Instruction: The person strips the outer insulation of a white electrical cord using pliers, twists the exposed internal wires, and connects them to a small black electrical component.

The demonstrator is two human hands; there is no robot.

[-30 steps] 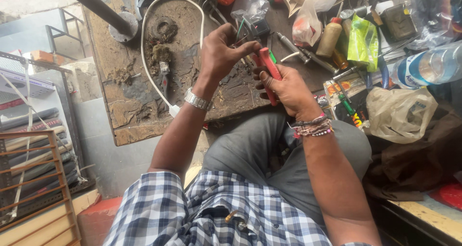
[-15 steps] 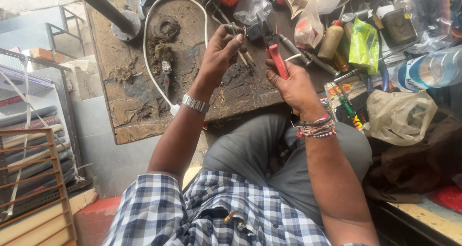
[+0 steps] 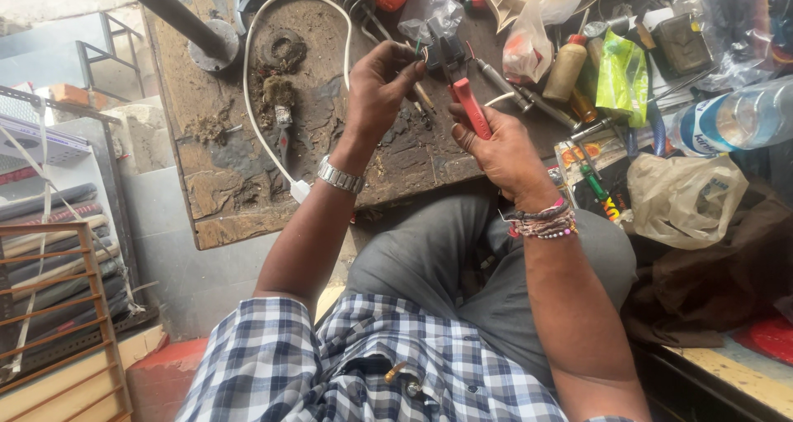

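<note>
Red-handled pliers (image 3: 468, 106) gripped in closed right hand (image 3: 500, 145), frame centre; left hand (image 3: 376, 92) pinches thin wire (image 3: 419, 49) at jaws.

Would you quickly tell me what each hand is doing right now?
Left hand: closed, pinching thin wires at the fingertips.
Right hand: closed around red-handled pliers, whose jaws meet the wires.

Light: soft, even daylight over my worktop (image 3: 248, 199), no hard shadows | Glare: pavement at top left washed out pale; sheen on the plastic bottle (image 3: 735, 120) and clear bags | Focus: sharp at centre, my fingers (image 3: 405, 63) crisp | Edges: mild wide-angle stretch, right corner dim.
</note>
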